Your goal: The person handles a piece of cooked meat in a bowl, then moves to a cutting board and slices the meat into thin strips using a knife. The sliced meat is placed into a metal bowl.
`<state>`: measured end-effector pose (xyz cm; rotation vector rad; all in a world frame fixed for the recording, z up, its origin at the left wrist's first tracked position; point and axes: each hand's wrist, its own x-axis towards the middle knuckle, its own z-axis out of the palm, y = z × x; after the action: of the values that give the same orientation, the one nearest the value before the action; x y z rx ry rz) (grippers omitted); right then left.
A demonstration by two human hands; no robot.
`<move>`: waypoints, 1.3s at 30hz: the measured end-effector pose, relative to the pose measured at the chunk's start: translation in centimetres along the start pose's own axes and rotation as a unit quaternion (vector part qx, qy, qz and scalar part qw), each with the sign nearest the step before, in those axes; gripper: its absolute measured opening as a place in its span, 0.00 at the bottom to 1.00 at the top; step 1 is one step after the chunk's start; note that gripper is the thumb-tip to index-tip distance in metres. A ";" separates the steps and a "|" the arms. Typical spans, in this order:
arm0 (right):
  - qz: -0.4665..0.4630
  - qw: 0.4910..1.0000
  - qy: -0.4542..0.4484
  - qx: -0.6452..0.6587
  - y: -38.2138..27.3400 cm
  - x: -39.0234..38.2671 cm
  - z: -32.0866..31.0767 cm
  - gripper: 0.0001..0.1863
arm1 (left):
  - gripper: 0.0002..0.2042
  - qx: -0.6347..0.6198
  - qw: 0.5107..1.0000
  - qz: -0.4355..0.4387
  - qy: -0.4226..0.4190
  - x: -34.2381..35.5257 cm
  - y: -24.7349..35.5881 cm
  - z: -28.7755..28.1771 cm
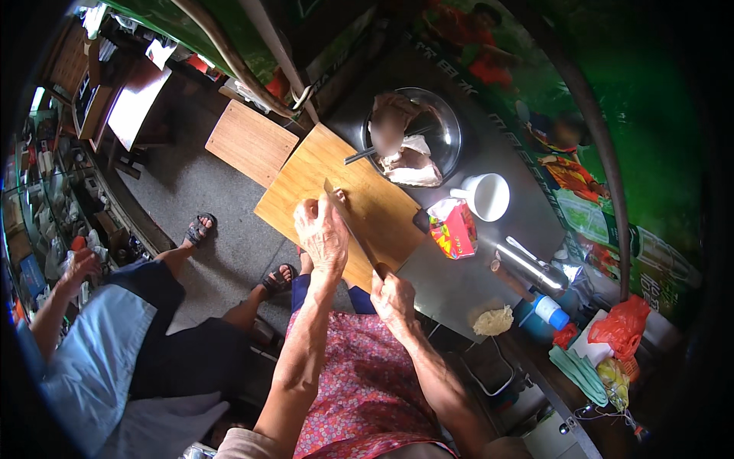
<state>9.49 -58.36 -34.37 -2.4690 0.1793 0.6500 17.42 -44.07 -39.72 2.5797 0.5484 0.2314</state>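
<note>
My right hand (392, 302) is closed around the handle of a kitchen knife (356, 235), whose blade slants up and left across a wooden cutting board (390, 218). Beside the blade, my left hand (321, 233) is curled, with its fingers bent down near the board; whatever they hold is hidden. A small piece of meat (340, 196) lies on the board by the knife's far end. Beyond the board, a round metal basin (453, 149) holds larger pale pieces of meat (417, 162), and the dark ends of chopsticks (359, 156) stick out over its rim.
Right of the board are a white mug (489, 197), a red packet (455, 229) and a metal flask (531, 264). A blue-capped bottle (550, 311) and red plastic bag (621, 327) lie farther right. Another person (107, 336) is close on my left, near a wooden stool (251, 142).
</note>
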 end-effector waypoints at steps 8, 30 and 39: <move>0.034 0.999 -0.004 -0.006 -0.3 -1.8 0.5 0.08 | 0.13 0.020 0.997 0.074 0.003 -1.2 -1.5 0.5; 0.008 0.998 -0.027 -0.047 0.3 -1.1 -1.3 0.08 | 0.19 -0.019 0.990 0.097 -0.097 -0.3 -2.3 0.6; 0.027 0.996 -0.078 0.020 -0.6 0.9 -0.4 0.08 | 0.20 -0.025 0.991 0.100 -0.087 0.0 -2.3 0.5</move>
<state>10.61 -58.08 -34.28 -2.3691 0.1964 0.8512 16.78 -42.48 -41.28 2.5735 0.2176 0.0855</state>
